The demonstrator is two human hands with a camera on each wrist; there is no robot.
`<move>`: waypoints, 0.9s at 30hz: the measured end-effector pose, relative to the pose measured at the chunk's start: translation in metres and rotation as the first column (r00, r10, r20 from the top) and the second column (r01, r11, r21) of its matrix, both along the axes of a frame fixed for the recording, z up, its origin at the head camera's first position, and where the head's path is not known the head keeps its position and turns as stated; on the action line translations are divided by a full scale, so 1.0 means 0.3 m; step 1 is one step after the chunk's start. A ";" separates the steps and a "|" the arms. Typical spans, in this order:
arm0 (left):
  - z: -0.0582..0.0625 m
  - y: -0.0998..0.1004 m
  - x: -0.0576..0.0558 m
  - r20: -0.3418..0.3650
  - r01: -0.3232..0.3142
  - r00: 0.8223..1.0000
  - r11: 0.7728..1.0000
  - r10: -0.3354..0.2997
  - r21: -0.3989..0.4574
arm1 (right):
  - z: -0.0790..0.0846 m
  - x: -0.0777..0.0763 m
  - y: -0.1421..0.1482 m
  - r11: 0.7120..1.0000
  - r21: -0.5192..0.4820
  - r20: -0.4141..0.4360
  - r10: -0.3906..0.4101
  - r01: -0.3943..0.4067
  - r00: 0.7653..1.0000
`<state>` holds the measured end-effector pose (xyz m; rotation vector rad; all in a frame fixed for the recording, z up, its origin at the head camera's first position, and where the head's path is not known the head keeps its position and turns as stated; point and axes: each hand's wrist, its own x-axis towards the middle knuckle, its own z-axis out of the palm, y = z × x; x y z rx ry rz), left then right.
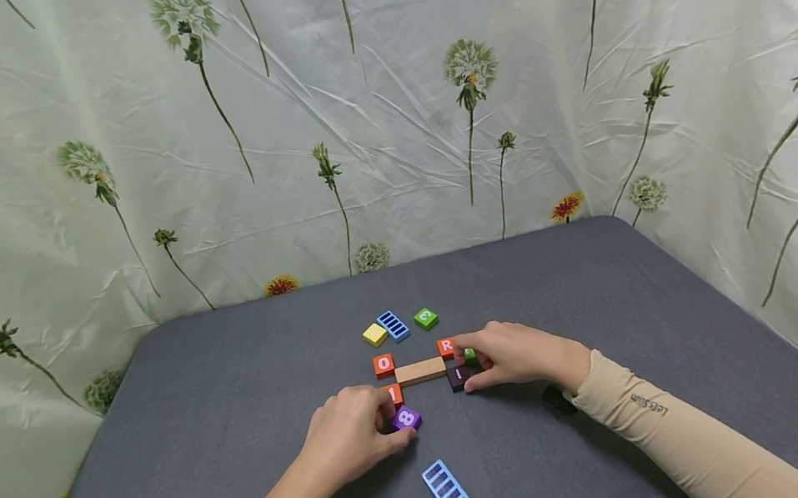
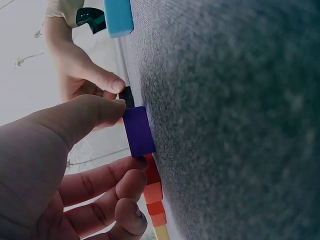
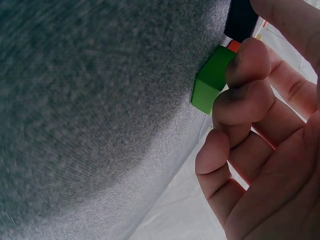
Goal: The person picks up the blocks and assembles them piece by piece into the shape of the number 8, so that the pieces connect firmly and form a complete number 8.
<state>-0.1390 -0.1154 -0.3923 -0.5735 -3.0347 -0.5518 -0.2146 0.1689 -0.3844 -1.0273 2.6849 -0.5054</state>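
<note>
My left hand (image 1: 347, 431) pinches a purple block (image 1: 406, 418) marked 8 between thumb and index finger, the block low over the cloth. In the left wrist view, the thumb sits on one side of the purple block (image 2: 139, 131) and the index fingertip on the opposite side. My right hand (image 1: 515, 354) holds a black block (image 1: 457, 378) between thumb and index finger. Just past its fingers is a green block (image 3: 215, 75), partly covered by them in the head view. Between the hands lies a plain wooden bar (image 1: 420, 371), with red blocks 0 (image 1: 383, 365), 1 (image 1: 395, 392) and R (image 1: 446, 347) around its ends.
Beyond the bar lie a yellow block (image 1: 375, 334), a blue slotted piece (image 1: 393, 326) and a green block marked 3 (image 1: 426, 318). Another blue slotted piece (image 1: 448, 491) lies nearer, between the forearms. Dark grey cloth (image 1: 232, 363) covers the table; a flowered curtain (image 1: 402, 156) hangs behind.
</note>
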 end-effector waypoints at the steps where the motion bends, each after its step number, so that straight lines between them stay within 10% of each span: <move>1: 0.000 0.000 -0.001 -0.002 0.001 1.000 1.000 -0.001 0.000 | 0.000 0.001 0.000 1.000 -0.002 -0.003 0.001 -0.001 1.000; 27: 0.005 -0.002 -0.010 0.024 0.006 1.000 1.000 -0.006 0.010 | 0.003 -0.002 -0.002 1.000 0.005 0.001 -0.001 0.001 1.000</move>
